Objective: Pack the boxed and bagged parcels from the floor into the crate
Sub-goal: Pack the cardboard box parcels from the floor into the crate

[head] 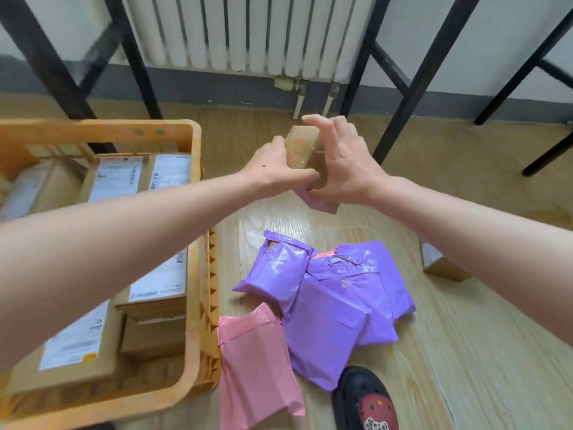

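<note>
Both hands grip a small brown cardboard box (302, 147) with clear tape, lifted above the floor just right of the crate. My left hand (273, 164) clasps its left side and my right hand (338, 162) its right side. The orange plastic crate (193, 243) stands at the left and holds several labelled cardboard boxes (117, 178). On the floor lie purple bagged parcels (325, 318) in a pile, a pink bagged parcel (257, 364) beside the crate, and another small brown box (440, 263) partly hidden behind my right forearm.
Black metal table legs (412, 85) stand on the wooden floor behind the hands, with a white radiator (248, 32) on the wall. A black shoe (366, 398) shows at the bottom edge, touching the purple pile.
</note>
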Available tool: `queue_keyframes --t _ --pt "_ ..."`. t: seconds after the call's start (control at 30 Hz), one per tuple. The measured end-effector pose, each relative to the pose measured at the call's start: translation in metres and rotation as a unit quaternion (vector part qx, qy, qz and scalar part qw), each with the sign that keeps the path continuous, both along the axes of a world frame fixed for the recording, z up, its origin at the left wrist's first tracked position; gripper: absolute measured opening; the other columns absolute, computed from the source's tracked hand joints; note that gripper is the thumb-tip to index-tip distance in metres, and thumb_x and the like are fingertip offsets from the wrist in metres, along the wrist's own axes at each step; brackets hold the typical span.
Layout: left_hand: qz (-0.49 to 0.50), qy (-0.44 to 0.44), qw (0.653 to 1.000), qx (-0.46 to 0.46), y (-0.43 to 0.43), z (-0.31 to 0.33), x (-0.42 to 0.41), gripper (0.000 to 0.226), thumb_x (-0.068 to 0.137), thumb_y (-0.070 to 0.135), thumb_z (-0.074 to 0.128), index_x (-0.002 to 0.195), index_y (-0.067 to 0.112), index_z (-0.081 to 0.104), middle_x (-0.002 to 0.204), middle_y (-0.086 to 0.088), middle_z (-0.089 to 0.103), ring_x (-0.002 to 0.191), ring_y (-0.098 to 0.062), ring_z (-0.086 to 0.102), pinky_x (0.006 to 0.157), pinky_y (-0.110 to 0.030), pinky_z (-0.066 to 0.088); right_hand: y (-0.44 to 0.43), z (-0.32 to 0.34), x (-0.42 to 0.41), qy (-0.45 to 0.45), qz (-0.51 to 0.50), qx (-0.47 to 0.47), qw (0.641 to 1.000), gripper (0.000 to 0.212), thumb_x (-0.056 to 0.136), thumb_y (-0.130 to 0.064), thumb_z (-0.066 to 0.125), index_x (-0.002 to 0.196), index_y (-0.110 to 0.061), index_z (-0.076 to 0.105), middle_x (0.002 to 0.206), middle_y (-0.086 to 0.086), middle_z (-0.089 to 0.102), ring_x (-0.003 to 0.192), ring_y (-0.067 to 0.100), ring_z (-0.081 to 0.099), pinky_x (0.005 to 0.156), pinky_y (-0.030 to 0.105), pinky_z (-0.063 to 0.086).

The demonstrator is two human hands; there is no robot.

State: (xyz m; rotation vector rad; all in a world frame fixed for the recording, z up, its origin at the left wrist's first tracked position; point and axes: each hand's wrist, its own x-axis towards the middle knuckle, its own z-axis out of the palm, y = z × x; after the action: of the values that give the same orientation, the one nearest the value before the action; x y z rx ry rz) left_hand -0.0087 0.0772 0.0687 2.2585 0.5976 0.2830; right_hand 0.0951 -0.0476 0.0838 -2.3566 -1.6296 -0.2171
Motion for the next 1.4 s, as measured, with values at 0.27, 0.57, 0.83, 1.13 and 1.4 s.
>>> queue_keyframes --t 0.27,0.57,0.83,1.13,1.4 --pt "0.050 -0.097 0.992 0.061 0.075 0.046 -0.086 0.051 0.071 0.031 0.075 0.114 0.016 0.053 0.101 -0.001 0.059 0.093 -0.018 0.057 0.067 -0.022 0.046 0.075 0.019 -0.063 0.078 0.071 0.155 0.982 0.101 0.061 -0.042 0.079 0.144 -0.015 0.029 0.119 0.015 0.044 0.105 0.027 0.043 0.088 0.043 0.043" --pt "-0.052 -0.093 0.985 0.138 0.118 0.053 -0.189 0.062 0.076 0.021 0.078 0.129 0.025 0.047 0.120 0.006 0.051 0.112 -0.008 0.049 0.086 -0.019 0.046 0.103 0.017 -0.090 0.039 0.164 0.088 0.982 0.070 0.072 -0.033 0.076 0.133 -0.014 0.046 0.132 0.003 0.052 0.124 0.024 0.041 0.100 0.046 0.039" --pt "-0.010 -0.020 0.998 0.064 0.133 0.034 -0.236 0.077 0.066 0.061 0.074 0.130 0.049 0.033 0.136 0.014 0.033 0.113 0.004 0.039 0.084 -0.012 0.036 0.147 0.011 -0.138 -0.052 0.207 0.047 0.976 0.068 0.063 -0.026 0.079 0.124 -0.013 0.050 0.117 0.011 0.052 0.104 0.029 0.051 0.087 0.037 0.038" --pt "0.139 0.112 0.980 -0.093 0.155 0.012 -0.290 0.072 0.066 0.052 0.077 0.120 0.031 0.034 0.105 0.007 0.050 0.091 -0.011 0.058 0.067 -0.026 0.056 0.181 -0.004 -0.201 -0.184 0.346 0.016 0.920 0.065 0.069 -0.027 0.081 0.126 -0.014 0.052 0.122 0.013 0.055 0.115 0.031 0.052 0.101 0.047 0.039" --pt "0.198 0.249 0.930 0.181 0.150 -0.015 -0.363 0.072 0.057 0.054 0.075 0.105 0.022 0.033 0.103 -0.004 0.053 0.085 -0.025 0.051 0.060 -0.033 0.041 0.189 -0.018 -0.204 -0.199 0.376 -0.051 0.904 0.074 0.071 -0.026 0.080 0.136 -0.015 0.044 0.129 0.013 0.048 0.123 0.032 0.044 0.101 0.044 0.040"
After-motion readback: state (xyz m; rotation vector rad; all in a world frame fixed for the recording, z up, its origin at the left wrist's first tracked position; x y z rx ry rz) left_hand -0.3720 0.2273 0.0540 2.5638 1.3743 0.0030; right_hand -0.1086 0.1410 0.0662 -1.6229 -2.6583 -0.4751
